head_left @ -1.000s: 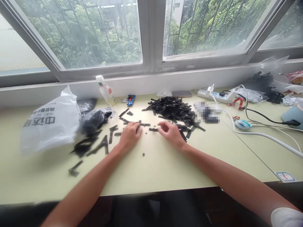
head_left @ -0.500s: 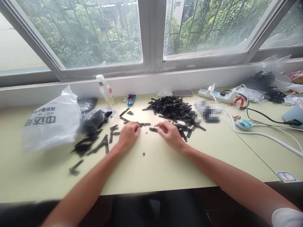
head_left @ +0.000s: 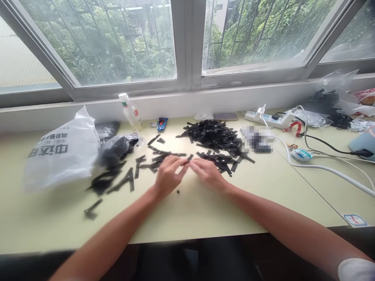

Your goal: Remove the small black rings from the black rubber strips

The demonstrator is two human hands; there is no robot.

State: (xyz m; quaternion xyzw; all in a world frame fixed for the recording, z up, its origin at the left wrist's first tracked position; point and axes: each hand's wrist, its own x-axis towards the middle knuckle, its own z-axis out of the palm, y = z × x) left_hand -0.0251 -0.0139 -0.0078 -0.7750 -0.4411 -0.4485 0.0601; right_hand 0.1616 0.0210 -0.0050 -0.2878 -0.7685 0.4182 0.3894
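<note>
At the middle of the table my left hand [head_left: 170,174] and my right hand [head_left: 207,173] meet at the fingertips, both closed. Between them is a short black strip [head_left: 190,157], its far end showing above the fingers. Loose black strips [head_left: 159,158] lie just beyond my left hand. Behind my right hand spreads a large heap of black strips [head_left: 215,134], some with small round metal pieces on them. One small dark ring [head_left: 178,191] lies on the table in front of the hands.
A white plastic bag [head_left: 63,148], a clear bag of black pieces [head_left: 117,148] and a bottle [head_left: 131,111] stand at left. Toward the back right are a phone [head_left: 225,116], a power strip [head_left: 271,117] and cables [head_left: 328,166]. A blue packet [head_left: 162,123] lies near the windowsill.
My left hand has moved right and my right hand slightly left, so their fingertips now meet. The strip near my right fingers is now held between both hands.
</note>
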